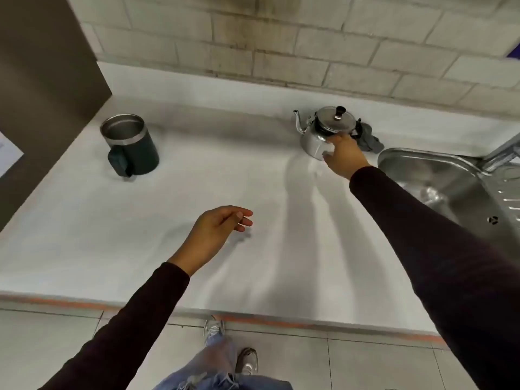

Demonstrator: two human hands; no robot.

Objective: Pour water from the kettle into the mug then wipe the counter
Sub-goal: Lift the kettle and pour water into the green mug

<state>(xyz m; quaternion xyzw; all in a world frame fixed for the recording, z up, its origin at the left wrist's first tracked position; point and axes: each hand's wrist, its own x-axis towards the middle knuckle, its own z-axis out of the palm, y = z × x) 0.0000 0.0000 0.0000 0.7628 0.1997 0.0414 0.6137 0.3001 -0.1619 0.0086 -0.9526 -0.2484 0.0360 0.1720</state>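
A shiny steel kettle (320, 133) with a black lid knob stands at the back right of the white counter (168, 215), spout pointing left. My right hand (343, 154) rests against its near right side, fingers reaching up to the black handle; whether it grips is unclear. A dark green mug (132, 152) with a steel rim stands upright at the back left, handle toward me. My left hand (218, 229) hovers over the counter's middle, fingers loosely apart and holding nothing. A grey cloth (371, 139) lies crumpled just right of the kettle.
A steel sink (439, 175) with a drainer is set into the counter at the right, with a tap (503, 153) above it. A dark cabinet side (42, 88) rises at the left. A block wall (281, 43) runs behind. My feet stand on the tiled floor below the counter's edge.
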